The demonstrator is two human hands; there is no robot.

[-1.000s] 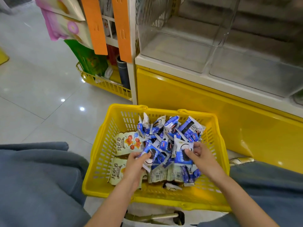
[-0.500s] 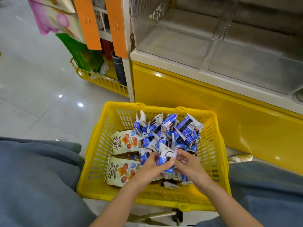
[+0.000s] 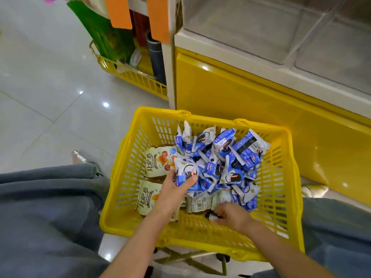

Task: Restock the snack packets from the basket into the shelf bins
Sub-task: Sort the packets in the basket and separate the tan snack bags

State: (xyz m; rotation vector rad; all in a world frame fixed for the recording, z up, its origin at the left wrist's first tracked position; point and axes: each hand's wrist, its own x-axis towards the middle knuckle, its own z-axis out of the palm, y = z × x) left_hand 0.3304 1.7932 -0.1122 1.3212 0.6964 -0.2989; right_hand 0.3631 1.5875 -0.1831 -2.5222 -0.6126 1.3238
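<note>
Since 0.5 s ago our hands parted — left hand now grips a blue packet above the basket; right hand pinches another, low at the near wall.

The shiny white tiled floor has bright spots of light on it. A low yellow wire rack stands on the floor at the top, and in it are a big green bag and a dark grey roll standing up, with two flat orange tags hanging above them. A wide shiny yellow panel runs along the bottom of the shelf, and blue-grey trouser legs fill the lower corners, with a pointed silver shoe next to the left one.
</note>
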